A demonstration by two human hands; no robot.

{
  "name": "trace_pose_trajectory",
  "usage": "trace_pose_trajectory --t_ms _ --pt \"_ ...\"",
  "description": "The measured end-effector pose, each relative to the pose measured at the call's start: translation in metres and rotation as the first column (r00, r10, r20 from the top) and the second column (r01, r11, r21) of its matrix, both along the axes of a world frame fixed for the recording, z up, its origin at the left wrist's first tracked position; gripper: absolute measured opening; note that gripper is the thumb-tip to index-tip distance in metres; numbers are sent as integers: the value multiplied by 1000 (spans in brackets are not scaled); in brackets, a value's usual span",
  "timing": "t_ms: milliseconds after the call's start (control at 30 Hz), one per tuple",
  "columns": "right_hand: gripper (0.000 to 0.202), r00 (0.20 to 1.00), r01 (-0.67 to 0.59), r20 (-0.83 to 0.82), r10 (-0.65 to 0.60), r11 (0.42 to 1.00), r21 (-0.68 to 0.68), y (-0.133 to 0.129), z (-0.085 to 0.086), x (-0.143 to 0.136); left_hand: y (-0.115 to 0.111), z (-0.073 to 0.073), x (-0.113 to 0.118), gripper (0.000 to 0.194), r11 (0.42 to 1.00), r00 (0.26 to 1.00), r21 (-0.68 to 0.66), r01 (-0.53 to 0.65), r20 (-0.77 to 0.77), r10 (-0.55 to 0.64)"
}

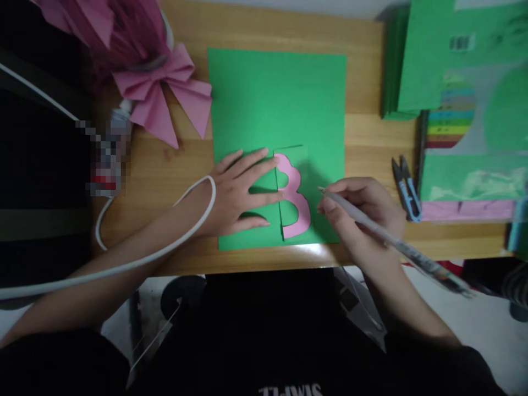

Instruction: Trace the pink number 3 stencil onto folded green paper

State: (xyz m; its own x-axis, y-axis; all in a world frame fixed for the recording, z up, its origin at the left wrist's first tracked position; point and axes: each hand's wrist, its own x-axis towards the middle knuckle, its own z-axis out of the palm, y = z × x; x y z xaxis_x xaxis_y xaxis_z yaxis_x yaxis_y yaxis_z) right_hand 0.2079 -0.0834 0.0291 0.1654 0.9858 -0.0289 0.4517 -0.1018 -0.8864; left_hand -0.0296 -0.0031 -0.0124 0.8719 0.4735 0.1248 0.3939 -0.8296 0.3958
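Note:
A green sheet of paper [280, 99] lies flat on the wooden table. On its lower part rests a pink curved paper cutout [304, 212], shaped like a 3, with dark lines along its left side and above its top. My left hand [241, 190] is spread on the green sheet, two fingertips touching the cutout's left edge. To the right of the cutout, my right hand [357, 212] holds a pen [371, 225] between thumb and fingers. The pen's tip points left and stands a little apart from the cutout.
A pink paper bow [165, 82] and a tube [111, 148] are at the left. A white cable [165, 250] crosses my left forearm. Small blue-handled snips [408, 192], green paper packs [424, 55] and a transparent packet [474, 170] lie at the right.

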Motion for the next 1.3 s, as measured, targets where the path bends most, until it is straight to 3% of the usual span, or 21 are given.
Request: trace_pose_trajectory --t_ms 133,333,633,1000,1300 --pt "14 996 -50 -74 54 998 46 25 -3 -17 0 4 1 49 1000 998 -21 -14 -58 12" --pt "13 981 18 -189 -38 994 -105 51 -11 -35 0 6 2 51 999 999 -36 -10 -53 8" --pt "14 999 -10 -49 6 997 -73 50 -15 -32 -2 5 3 47 997 999 -61 -49 -5 49" --pt "16 999 -36 10 37 995 -90 51 -12 -33 -2 4 4 48 995 998 -87 -54 11 55" --pt "12 998 -30 -57 27 998 -48 51 -19 -35 -2 5 4 52 996 999 -76 -54 2 54"
